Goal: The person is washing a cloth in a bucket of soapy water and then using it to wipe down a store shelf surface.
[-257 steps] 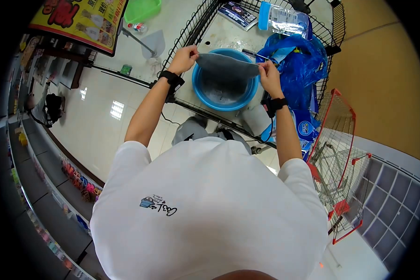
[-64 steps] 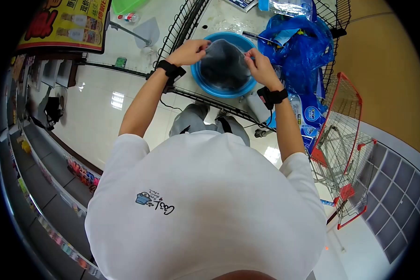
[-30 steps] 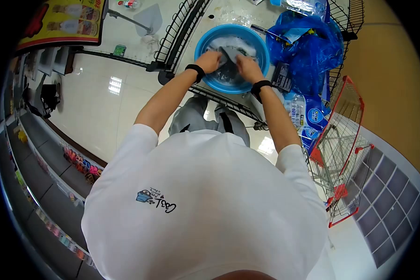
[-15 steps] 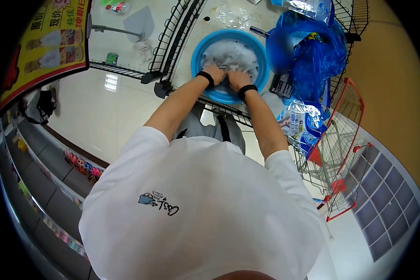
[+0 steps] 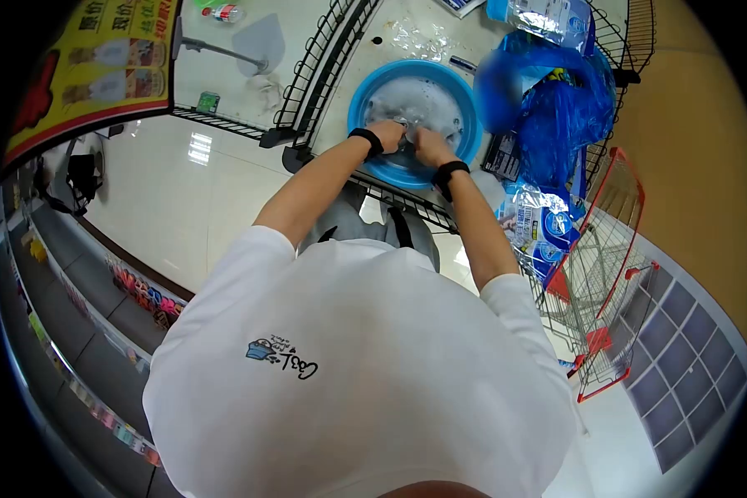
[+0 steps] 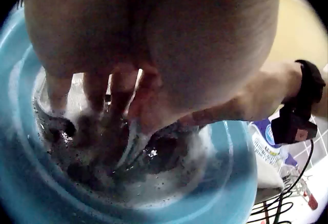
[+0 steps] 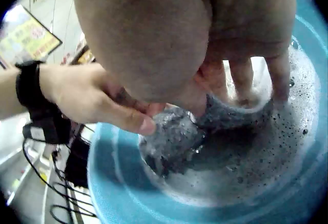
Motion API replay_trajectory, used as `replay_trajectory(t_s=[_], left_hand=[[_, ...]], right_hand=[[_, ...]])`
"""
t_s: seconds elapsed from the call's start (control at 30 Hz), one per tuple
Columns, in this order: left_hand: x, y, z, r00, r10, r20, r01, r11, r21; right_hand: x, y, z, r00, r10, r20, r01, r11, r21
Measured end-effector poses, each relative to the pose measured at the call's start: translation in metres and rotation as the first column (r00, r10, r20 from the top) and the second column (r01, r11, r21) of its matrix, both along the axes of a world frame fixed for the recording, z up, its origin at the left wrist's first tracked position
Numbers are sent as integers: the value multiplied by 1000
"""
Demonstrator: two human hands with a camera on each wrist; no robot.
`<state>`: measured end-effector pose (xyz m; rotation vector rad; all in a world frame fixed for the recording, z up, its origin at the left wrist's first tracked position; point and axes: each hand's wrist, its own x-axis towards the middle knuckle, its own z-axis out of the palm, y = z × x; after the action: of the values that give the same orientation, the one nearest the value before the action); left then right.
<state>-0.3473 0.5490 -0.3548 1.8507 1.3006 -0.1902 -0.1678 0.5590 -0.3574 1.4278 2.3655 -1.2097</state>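
Note:
A blue plastic basin (image 5: 357, 104) stands on the worktop, with foamy, greyish water inside. Both hands are down in it, close together at its near side. The left hand (image 5: 387, 134) grips one part of a wet grey cloth (image 7: 171, 134), its thumb lying along the fabric. The right hand (image 5: 433, 148) holds another part of the cloth between thumb and fingers, as the right wrist view shows. The fingertips of the right hand dip into the suds (image 7: 302, 95). In the left wrist view the left fingers (image 6: 95, 93) reach down into dark water, where much of the cloth is hidden.
Right of the basin lie a blue plastic bag (image 5: 556, 104), a dark box (image 5: 502, 155) and a blue-and-white package (image 5: 539, 220). A black wire rack edge (image 5: 328, 79) runs along the left. A red-trimmed shopping cart (image 5: 602, 282) stands at the right.
Earlier the cloth was spread between both hands above the basin. The hands then lowered it, bunched, into the water, and thick foam has formed. Lately they have shifted only slightly.

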Motion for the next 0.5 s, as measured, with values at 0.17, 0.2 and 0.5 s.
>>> replay_trajectory(t_s=[0.17,0.2,0.5], left_hand=[[-27,1,23,991,98,89,-106,990,97],[-33,0,32,980,134,150,-156,978,141],[-65,-2,115,923,281,262,-361,870,337]], right_hand=[[34,-6,21,897,-318,-306,356,932,74],[40,-7,34,883,-338,-326,387,917,99],[78,0,91,787,-389,-478,500,856,127]])
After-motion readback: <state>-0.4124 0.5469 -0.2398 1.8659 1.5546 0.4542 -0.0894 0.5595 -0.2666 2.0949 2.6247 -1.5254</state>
